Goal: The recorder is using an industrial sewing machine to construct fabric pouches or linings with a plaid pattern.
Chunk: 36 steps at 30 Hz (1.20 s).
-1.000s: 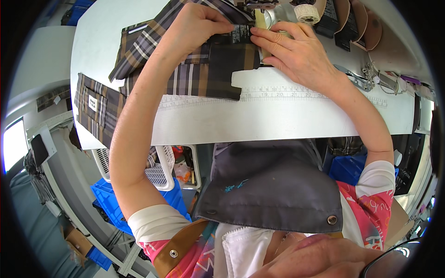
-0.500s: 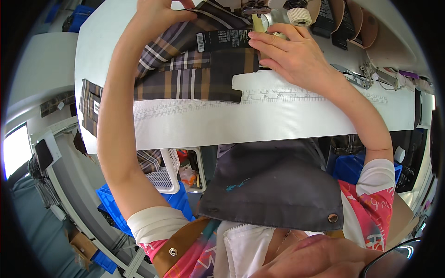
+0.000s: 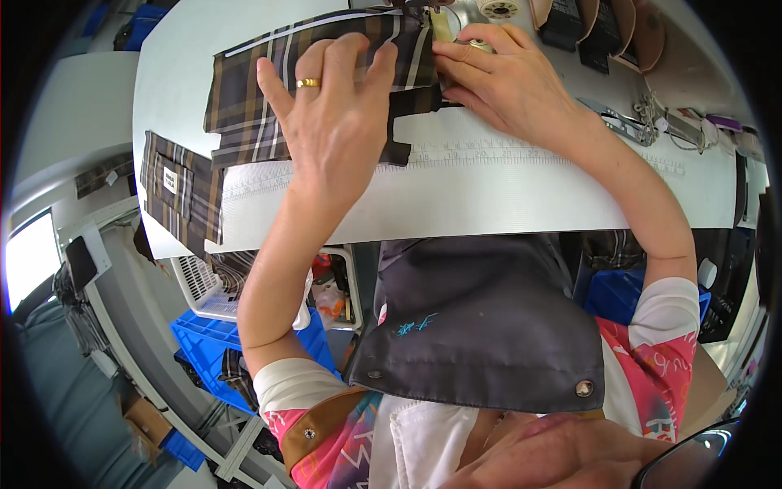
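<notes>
A dark plaid cloth piece (image 3: 244, 90) with brown and white stripes lies on the white sewing table (image 3: 456, 208). Its upper edge runs up to the sewing machine's metal foot (image 3: 419, 5), partly cut off by the picture's top. My left hand (image 3: 338, 118), wearing a ring, rests on the cloth with fingers spread. At the cloth's right edge, just below the machine, my right hand (image 3: 517, 85) pinches the fabric between thumb and fingers. A second plaid piece (image 3: 183, 183) with a small white label sits at the table's left, hanging past the front edge.
A printed ruler (image 3: 505, 156) runs along the table. Scissors (image 3: 615, 122) lie at the right, near dark packs (image 3: 562, 28) in brown holders. Below the table stand a white basket (image 3: 199, 285) and blue crates (image 3: 204, 342).
My left hand has come down and nearer, from lifting the cloth to lying flat on it. The cloth is now spread out, covering the black label. My right hand stays near the machine.
</notes>
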{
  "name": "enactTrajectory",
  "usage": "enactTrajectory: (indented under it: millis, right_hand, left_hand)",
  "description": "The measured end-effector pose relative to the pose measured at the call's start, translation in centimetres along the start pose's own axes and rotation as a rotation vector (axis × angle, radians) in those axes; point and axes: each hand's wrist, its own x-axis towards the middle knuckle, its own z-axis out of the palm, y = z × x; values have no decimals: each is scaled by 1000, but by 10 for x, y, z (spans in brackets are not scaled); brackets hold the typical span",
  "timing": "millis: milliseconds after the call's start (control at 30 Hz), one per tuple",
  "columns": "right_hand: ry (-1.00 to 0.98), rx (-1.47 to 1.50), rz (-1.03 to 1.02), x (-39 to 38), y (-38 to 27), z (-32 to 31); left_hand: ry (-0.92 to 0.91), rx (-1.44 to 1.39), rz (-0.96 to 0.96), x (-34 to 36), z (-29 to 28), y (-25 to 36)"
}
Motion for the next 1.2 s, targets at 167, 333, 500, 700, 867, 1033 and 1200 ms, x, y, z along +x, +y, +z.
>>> enactTrajectory:
  millis: [167,333,500,700,867,1033,1200]
  right_hand:
    - [-89,44,6,0,-2,-4]
    - [4,-17,-26,-1,0,-2]
    - [4,-7,-35,-2,1,-1]
    - [14,-10,-24,-1,-1,0]
    - [15,3,-15,-1,-1,-1]
    - [21,15,-5,0,-1,-1]
    - [43,84,26,-3,1,4]
  left_hand:
    - [-51,-194,45,34,5,-38]
    - [-200,-32,305,56,-14,-39]
    - [-173,-69,212,19,-11,-12]
    - [-54,-298,93,-3,20,-7]
    - [-152,-453,41,-5,24,-6]
    - [-184,-485,33,-5,27,-7]
    - [-192,-504,56,-4,32,-11]
